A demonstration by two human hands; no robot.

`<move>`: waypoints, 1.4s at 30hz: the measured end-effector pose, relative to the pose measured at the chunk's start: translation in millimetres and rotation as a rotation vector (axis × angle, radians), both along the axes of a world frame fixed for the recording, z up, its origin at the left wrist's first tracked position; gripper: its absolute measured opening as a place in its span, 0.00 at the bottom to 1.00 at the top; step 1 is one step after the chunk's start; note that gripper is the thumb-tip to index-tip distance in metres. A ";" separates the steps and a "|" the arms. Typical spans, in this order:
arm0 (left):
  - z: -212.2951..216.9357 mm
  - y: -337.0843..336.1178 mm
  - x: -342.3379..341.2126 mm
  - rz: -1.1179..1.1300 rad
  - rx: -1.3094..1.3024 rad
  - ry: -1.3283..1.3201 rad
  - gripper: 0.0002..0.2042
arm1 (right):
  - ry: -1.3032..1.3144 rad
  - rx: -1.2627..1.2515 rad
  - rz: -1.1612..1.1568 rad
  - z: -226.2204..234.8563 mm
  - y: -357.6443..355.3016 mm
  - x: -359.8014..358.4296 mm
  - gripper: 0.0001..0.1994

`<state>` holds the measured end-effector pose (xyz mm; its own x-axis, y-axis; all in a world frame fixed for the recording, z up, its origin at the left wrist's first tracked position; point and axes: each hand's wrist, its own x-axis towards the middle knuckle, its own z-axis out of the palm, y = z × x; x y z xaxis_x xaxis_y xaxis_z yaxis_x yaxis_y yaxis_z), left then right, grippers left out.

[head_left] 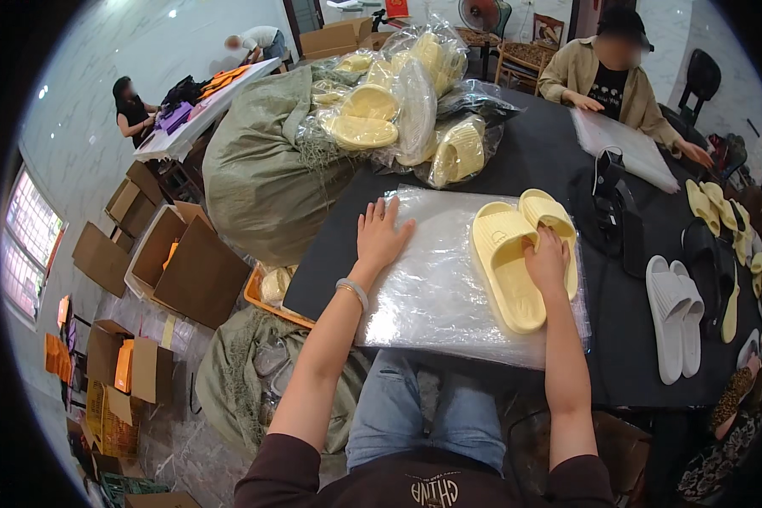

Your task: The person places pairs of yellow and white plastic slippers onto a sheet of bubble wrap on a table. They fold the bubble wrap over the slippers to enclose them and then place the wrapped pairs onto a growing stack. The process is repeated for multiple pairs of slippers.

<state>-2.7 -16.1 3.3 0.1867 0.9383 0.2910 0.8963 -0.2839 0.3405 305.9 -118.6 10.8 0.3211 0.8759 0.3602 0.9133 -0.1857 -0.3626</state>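
Observation:
A stack of clear plastic bags (423, 279) lies on the black table in front of me. My left hand (383, 234) rests flat on the stack's upper left part, fingers spread, holding nothing. A pair of pale yellow slide slippers (508, 275) lies over the right part of the bags, toes pointing away from me. My right hand (548, 256) grips the slippers where the two meet, with its fingertips at the strap openings. Part of the right slipper is hidden behind this hand.
Bagged yellow slippers (372, 114) pile up at the far left beside a big green woven sack (254, 169). White slippers (670, 317) and black slippers (622, 224) stand at the right. Across the table, a person handles plastic bags (622, 146). Cardboard boxes (203, 271) stand on the floor at left.

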 end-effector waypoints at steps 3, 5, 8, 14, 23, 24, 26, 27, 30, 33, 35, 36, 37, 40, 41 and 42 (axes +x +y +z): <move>-0.3 -0.1 -1.0 0.009 -0.002 0.017 0.34 | 0.002 -0.010 0.000 2.4 0.1 -1.8 0.23; -0.4 -0.1 -1.1 0.009 -0.001 0.020 0.34 | 0.009 -0.002 0.001 3.0 -0.2 -2.3 0.23; 0.7 -0.2 0.2 0.004 -0.003 0.017 0.34 | 0.012 0.013 -0.002 2.7 -0.7 -1.4 0.22; -1.1 -0.1 -1.8 -0.002 0.017 -0.010 0.34 | -0.182 0.189 0.003 33.4 -13.6 -16.3 0.21; -2.6 0.7 0.1 0.000 0.022 0.000 0.34 | -0.013 -0.045 0.553 36.5 -24.9 -63.8 0.19; -2.2 0.7 -0.3 0.001 0.019 0.009 0.34 | -0.008 -0.062 0.527 32.4 -24.7 -57.4 0.19; -0.6 0.3 -0.4 -0.002 0.012 0.005 0.34 | -0.002 -0.092 0.477 32.1 -21.9 -44.4 0.19; 0.4 -0.3 -0.1 -0.007 0.007 -0.007 0.34 | 0.009 -0.085 0.426 31.5 -19.6 -37.5 0.20; 1.1 -0.6 -0.9 -0.004 0.005 0.013 0.34 | 0.030 -0.066 0.278 21.9 -12.0 -15.3 0.21; 1.0 -0.6 -0.9 0.000 0.002 0.027 0.34 | 0.018 -0.047 0.162 16.0 -8.6 1.6 0.22; 0.3 -0.4 -2.0 0.000 0.002 0.023 0.34 | 0.036 -0.075 0.085 19.3 -10.0 7.2 0.22; -0.8 -0.4 -2.5 0.001 0.004 0.021 0.34 | 0.044 -0.089 0.049 21.9 -10.7 8.0 0.22; -1.7 -0.4 -3.3 0.002 0.006 0.019 0.34 | 0.035 -0.069 0.019 20.3 -10.2 9.7 0.21; 0.0 -1.6 -0.6 -0.005 0.008 0.013 0.34 | -0.011 0.049 -0.013 13.5 -8.3 22.2 0.20; 0.3 -2.1 -0.7 -0.005 0.009 0.004 0.34 | 0.016 0.087 -0.026 27.4 -12.4 19.3 0.19; 0.8 -2.4 -0.3 -0.006 0.010 -0.005 0.34 | -0.020 0.231 -0.022 27.6 -12.1 23.1 0.18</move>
